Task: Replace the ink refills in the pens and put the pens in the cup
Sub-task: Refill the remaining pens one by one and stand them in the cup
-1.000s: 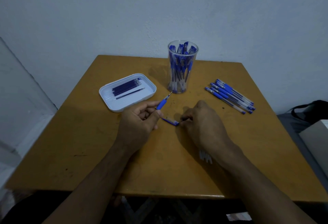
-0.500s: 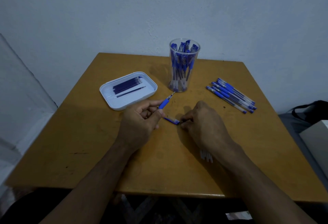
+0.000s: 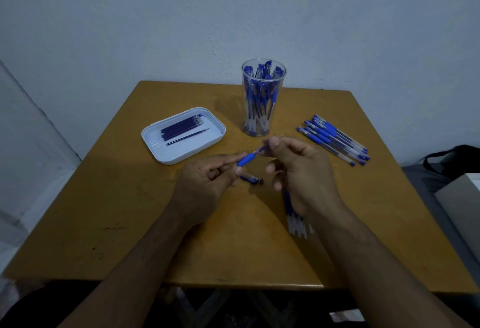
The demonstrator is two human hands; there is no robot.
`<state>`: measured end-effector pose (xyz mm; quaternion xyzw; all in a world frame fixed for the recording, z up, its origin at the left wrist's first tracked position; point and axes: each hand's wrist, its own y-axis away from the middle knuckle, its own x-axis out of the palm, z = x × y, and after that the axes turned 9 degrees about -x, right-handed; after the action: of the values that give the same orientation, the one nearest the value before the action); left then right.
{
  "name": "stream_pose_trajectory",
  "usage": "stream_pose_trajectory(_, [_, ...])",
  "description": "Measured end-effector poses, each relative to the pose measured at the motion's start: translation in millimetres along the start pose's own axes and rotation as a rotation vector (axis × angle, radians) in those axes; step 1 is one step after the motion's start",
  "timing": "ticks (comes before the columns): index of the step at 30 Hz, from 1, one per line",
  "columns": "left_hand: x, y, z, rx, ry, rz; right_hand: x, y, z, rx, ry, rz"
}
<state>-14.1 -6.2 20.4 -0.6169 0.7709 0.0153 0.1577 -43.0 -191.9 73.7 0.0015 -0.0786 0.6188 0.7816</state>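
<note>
While pen (image 3: pixel 250 158) is pinched at blue grip by left hand (image 3: pixel 205 185), its tip end is pinched by right hand (image 3: pixel 301 172) over table (image 3: pixel 130 211); cup (image 3: pixel 262 99) already packed, batch of pens (image 3: pixel 335 140) left at right, refills (image 3: pixel 181 129) waiting in tray (image 3: pixel 166 157), so roughly past halfway

counter (image 3: pixel 130 224): ochre-yellow, dark scuffs
tray (image 3: pixel 166 157): white, pale blue-ish inside
refills (image 3: pixel 181 130): dark navy
cup (image 3: pixel 263 99): clear; pens inside blue w/ clear barrels
pens at 3 o'clock (image 3: pixel 335 139): blue caps/grips, clear barrels
pen in hands (image 3: pixel 246 159): blue grip
cap on counter (image 3: pixel 250 178): blue
wall (image 3: pixel 233 16): grey-blue, plain
bag, far right (image 3: pixel 454 159): black
</note>
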Motion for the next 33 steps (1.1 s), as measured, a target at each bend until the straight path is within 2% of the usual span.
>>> stream_pose_trajectory(4, [-0.1,0.0,1.0,-0.032,-0.001,0.007,-12.3,-7.9,11.9,-0.137,-0.073,-0.237])
stream_pose_trajectory(7, [0.6,0.0,0.4,-0.041,-0.012,0.0,-29.3,-12.5,10.8,-0.16,0.021,-0.411])
stream_pose_trajectory(9, [-0.2,-1.3,1.5,-0.038,0.003,-0.016,-41.8,-14.1,7.4,-0.056,0.203,-0.367])
stream_pose_trajectory(13, [1.0,-0.9,1.1,-0.028,-0.022,-0.013,-66.5,-9.2,5.7,0.15,0.472,-0.101])
stream_pose_trajectory(16, [1.6,-0.5,1.4,-0.029,-0.033,-0.014,-78.3,-3.8,2.6,0.072,0.865,-0.041])
stream_pose_trajectory(20, [2.3,-1.5,3.4,-0.038,-0.048,-0.022,-81.8,0.4,-10.2,-0.023,1.109,-0.065])
stream_pose_trajectory(24, [2.3,-1.5,3.6,-0.035,-0.067,-0.027,-80.2,5.4,-16.7,-0.052,1.192,-0.073])
stream_pose_trajectory(33, [2.3,-1.0,1.9,-0.022,-0.077,-0.023,-86.1,9.6,-17.9,-0.07,1.172,-0.018])
